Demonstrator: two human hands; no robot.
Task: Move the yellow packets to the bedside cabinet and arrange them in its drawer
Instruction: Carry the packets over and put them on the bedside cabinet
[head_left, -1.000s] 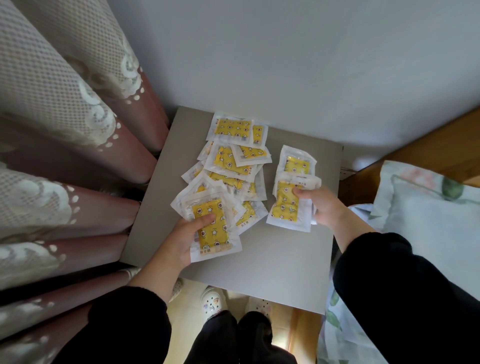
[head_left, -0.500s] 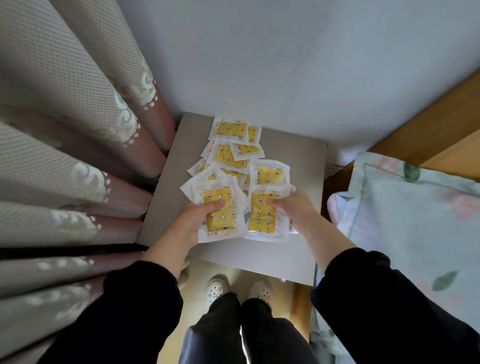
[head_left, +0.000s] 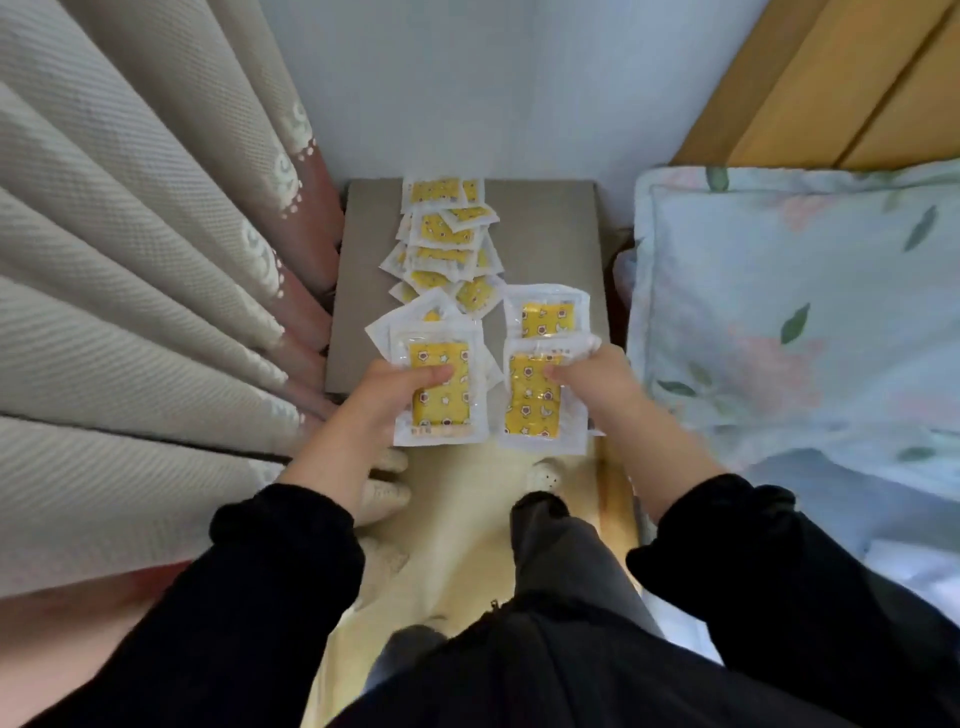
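- Fingers of left hand (head_left: 387, 400): curled under a handful of yellow packets, the left stack (head_left: 441, 410), thumb pressed flat across its top face. Holding firmly, not spread.
- Fingers of right hand (head_left: 597, 379): wrapped the same way round the right stack (head_left: 535, 410), thumb on the front, the rest hidden behind the wrappers.
- Drawn back toward 6 o'clock compared with a second ago: then lying on the cabinet top (head_left: 545, 234), now carried past its near edge and hanging partly over the floor.
- Brought together too: right stack, earlier well apart at 3 o'clock of the heap, now just beside left stack, long edges nearly parallel.
- Left behind at 12 o'clock of both hands: loose pile (head_left: 447, 239) of more yellow packets, overlapping and skewed, running toward the wall.
- Flanked at 9 o'clock by curtain (head_left: 156, 260) and at 3 o'clock by pillow (head_left: 779, 312).
- Reads as two handfuls gathered and lifted clear, ready for the drawer. Only part of the job, with much of the heap untouched.
- Drawer out of sight below the top, so cannot tell whether open or closed.
- With both hands full, probably calls for freeing a hand or hooking the drawer with spare fingers.
- Worth watching: glossy wrappers fanned at the far end of each stack, likely to slide if the grip loosens.
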